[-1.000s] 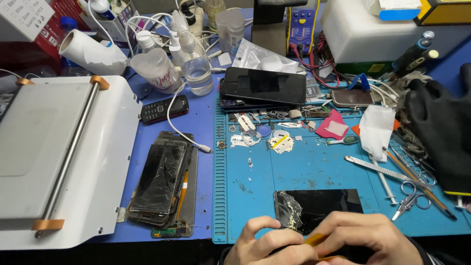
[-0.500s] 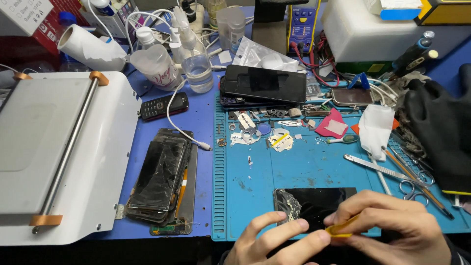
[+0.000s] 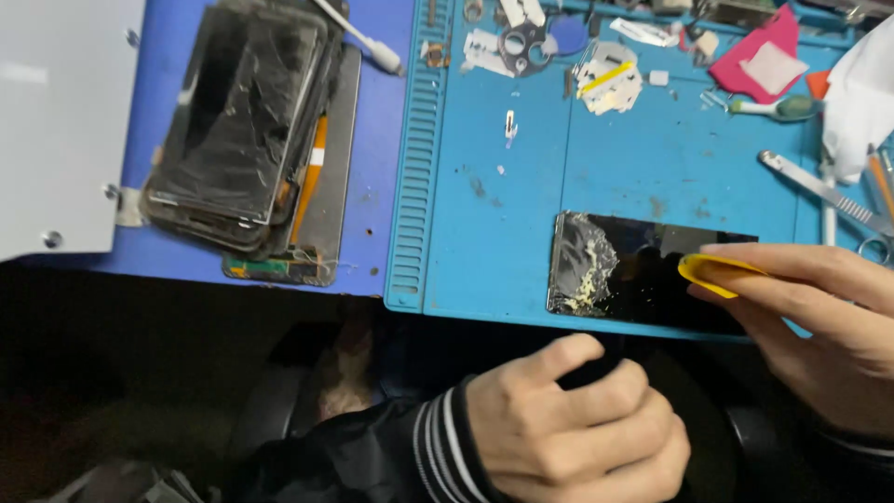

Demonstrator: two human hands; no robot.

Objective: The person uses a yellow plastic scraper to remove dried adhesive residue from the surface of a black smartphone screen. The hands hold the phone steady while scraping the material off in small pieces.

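Screen panel: a dark phone screen panel (image 3: 652, 275) lay flat at the near edge of the blue work mat (image 3: 503, 233), close to the person, so both hands could get at it.
Panel axis: its long axis ran left to right along the mat's near edge; the left end carried crumpled, whitish adhesive residue (image 3: 587, 265), and the right end pointed toward the right hand.
Pick: a yellow plastic pick (image 3: 712, 272) rested over the panel's right part, its rounded tip pointing left toward the residue.
Right hand: the right hand (image 3: 819, 326) had its grip pinched on the pick between thumb and fingers, held low and flat, seemingly to keep the edge sliding along the glass.
Left hand: the left hand (image 3: 577, 428) was clenched into a loose fist below the mat's edge, off the panel; whether it held anything could not be told.
Desk: on the desk, left of the mat, a stack of cracked phones (image 3: 237, 121) lay apart; tweezers (image 3: 819, 191) and a pink scrap (image 3: 759, 56) sat farther back.
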